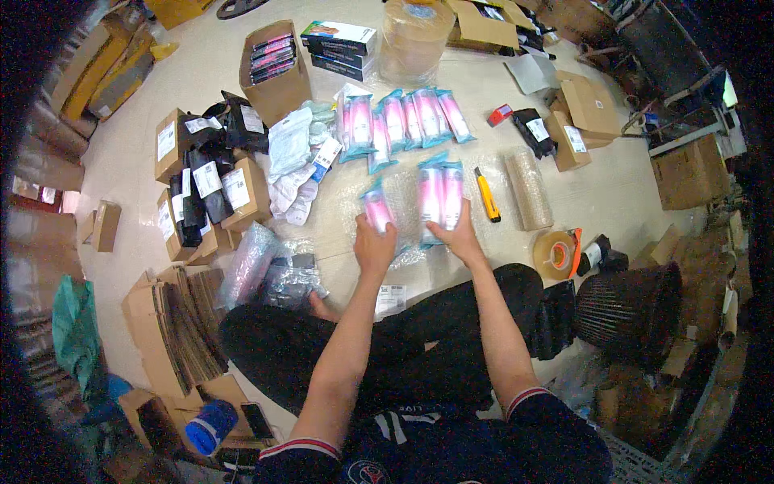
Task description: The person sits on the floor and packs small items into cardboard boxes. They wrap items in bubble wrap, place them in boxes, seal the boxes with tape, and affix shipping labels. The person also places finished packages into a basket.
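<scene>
My left hand (375, 247) holds one pink-and-white tube-shaped pack (378, 209) in a clear wrapper with teal ends. Two like packs (440, 189) stand side by side in my right hand (458, 237), its thumb across their lower end. Under both hands lies a sheet of clear bubble wrap (402, 196). Further off, several more of the pink packs (396, 121) are lined up on the floor. A yellow snap-off utility knife (487, 195) rests to the right of my right hand, with a roll of bubble wrap (528, 189) beyond it.
Labelled cartons and black mailer bags (208, 181) are heaped at left, beside pale plastic packets (290, 145). An open carton (275, 91) and a large wrap roll (417, 42) stand at the back. Packing tape (555, 255) lies by my right knee; flattened cardboard (181, 327) leans at left.
</scene>
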Demonstrator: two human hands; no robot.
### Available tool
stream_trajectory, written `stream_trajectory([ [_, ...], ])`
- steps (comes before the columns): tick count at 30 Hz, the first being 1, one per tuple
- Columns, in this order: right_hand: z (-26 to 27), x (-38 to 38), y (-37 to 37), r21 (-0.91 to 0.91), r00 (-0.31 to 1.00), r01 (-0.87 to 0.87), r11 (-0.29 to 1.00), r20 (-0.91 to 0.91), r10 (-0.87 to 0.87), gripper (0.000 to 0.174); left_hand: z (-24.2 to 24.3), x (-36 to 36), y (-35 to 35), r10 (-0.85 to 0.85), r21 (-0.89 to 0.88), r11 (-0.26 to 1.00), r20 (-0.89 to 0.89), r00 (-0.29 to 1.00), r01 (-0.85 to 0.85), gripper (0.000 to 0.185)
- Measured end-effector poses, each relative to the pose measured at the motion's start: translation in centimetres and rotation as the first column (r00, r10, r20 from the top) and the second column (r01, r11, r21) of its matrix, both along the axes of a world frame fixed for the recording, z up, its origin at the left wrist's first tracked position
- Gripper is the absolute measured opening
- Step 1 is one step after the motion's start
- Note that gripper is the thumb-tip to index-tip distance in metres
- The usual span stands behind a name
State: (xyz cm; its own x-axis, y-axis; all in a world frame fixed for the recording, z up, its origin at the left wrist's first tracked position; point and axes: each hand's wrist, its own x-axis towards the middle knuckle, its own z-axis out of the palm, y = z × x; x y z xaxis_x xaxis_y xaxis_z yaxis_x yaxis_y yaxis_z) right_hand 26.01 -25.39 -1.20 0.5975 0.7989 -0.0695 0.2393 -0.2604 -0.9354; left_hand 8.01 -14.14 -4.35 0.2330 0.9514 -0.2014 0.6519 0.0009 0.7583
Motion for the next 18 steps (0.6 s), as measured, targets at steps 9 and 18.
stream_trajectory([
  [9,-3.7,-5.7,3.0,-0.143,0.986,-0.134,0.981,-0.115,0.118,0.077,-2.3,-3.2,1.2,-0.012,-0.09,0.996,0.139,0.99,0.025,0.076],
  [18,-2.3,-1.5,4.3,-0.133,0.999,0.034,0.99,0.005,-0.034,0.051,-0.3,-2.2,-0.3,-0.073,-0.058,0.996,0.029,0.997,0.075,0.091],
])
